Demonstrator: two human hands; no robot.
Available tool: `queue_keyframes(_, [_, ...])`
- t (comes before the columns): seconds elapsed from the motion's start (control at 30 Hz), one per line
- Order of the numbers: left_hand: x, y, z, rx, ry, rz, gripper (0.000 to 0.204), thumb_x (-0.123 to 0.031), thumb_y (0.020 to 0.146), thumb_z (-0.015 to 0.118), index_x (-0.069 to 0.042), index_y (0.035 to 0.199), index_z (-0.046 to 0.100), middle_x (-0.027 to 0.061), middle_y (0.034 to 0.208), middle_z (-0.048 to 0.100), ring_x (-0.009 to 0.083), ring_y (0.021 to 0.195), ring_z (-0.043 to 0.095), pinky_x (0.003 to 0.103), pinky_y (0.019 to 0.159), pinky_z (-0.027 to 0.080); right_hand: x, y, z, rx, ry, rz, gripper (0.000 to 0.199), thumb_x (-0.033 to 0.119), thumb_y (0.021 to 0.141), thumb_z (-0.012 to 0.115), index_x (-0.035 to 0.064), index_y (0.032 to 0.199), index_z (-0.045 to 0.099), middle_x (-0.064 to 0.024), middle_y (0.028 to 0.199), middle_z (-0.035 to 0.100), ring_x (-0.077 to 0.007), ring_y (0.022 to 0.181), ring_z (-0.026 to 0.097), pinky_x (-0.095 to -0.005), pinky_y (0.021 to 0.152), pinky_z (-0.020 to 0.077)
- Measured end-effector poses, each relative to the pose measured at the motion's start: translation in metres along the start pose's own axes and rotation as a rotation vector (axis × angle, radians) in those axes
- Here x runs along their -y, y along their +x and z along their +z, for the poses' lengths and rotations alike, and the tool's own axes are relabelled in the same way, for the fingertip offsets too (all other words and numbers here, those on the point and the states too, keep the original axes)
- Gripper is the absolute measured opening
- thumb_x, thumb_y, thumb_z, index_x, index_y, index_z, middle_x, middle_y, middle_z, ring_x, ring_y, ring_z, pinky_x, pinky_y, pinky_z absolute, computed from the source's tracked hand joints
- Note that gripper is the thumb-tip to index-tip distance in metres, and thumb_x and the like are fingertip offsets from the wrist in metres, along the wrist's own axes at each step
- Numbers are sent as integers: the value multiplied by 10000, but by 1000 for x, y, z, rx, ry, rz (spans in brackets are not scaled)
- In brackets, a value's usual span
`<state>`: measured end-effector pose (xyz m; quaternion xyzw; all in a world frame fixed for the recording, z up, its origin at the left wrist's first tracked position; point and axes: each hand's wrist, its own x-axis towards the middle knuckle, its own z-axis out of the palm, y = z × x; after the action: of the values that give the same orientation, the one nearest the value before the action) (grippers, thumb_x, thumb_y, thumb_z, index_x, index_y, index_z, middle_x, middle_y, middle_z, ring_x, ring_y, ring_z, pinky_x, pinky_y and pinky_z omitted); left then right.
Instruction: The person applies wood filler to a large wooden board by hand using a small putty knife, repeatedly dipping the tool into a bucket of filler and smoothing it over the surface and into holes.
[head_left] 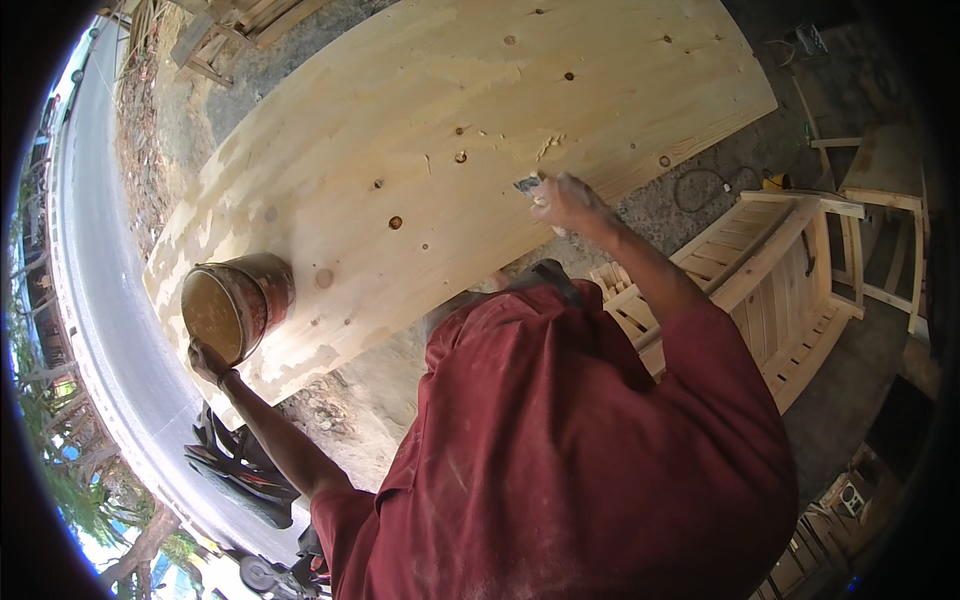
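Large pale wood panel [430, 130], knotty, lies flat and fills the upper view; it serves as the work surface.

Left hand [205, 358]: closed on the lower rim of a rusty tin [238, 303]. The tin is tipped on its side at the panel's near-left edge, mouth toward the person, showing a tan paste inside. Likely held tilted so the contents stay within reach and the tin does not roll off.

Right hand [565, 200]: fingers closed on a small flat blade [528, 184], probably a putty knife, pressed to the panel near its right edge. A rough pale smear [548, 146] sits just beyond the blade, among several dark knots.

Slatted wooden frames [770, 290] stand right, on the gravel ground.
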<state>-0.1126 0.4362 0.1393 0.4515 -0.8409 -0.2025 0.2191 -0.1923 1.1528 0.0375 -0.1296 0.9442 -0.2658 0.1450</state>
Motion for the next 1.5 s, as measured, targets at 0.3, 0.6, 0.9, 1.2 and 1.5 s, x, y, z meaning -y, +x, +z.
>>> queue_keyframes(0.3, [2, 5, 6, -3, -21, 30, 539, -430, 911, 430, 1, 1148, 651, 244, 1110, 652, 380, 1013, 609, 448, 895, 451, -25, 36, -2, -211, 194, 435, 289, 247, 797, 645, -17, 897, 710, -221, 716, 677, -281, 677, 707, -362, 620, 548])
queue_keyframes(0.6, [-1, -2, 4, -3, -33, 13, 547, -414, 908, 433, 26, 1158, 639, 240, 1090, 656, 368, 992, 615, 431, 894, 456, -4, 45, 41, -335, 13, 290, 292, 285, 794, 659, -7, 814, 672, -222, 740, 665, -344, 723, 691, -412, 685, 553])
queue_keyframes(0.9, [15, -5, 0, -69, -64, 37, 529, -414, 898, 454, 44, 1074, 652, 237, 996, 664, 362, 880, 606, 433, 814, 458, 50, 41, 18, -109, 17, 215, 235, 237, 804, 634, 12, 861, 671, -236, 809, 672, -386, 771, 680, -450, 684, 567])
queue_keyframes(1.2, [17, -1, -2, -79, -21, 45, 528, -415, 907, 441, 33, 1080, 662, 239, 1002, 677, 360, 907, 627, 442, 825, 468, 65, 55, 7, 73, -60, 191, 273, 206, 794, 639, -12, 958, 653, -260, 912, 676, -402, 809, 679, -437, 691, 570])
queue_keyframes(1.5, [18, -2, 0, -63, -49, 50, 496, -393, 900, 446, 25, 1046, 670, 226, 969, 675, 339, 868, 622, 435, 806, 468, 83, 135, -25, 139, -479, -112, 208, 179, 814, 675, 21, 949, 665, -206, 904, 685, -309, 828, 703, -388, 650, 578])
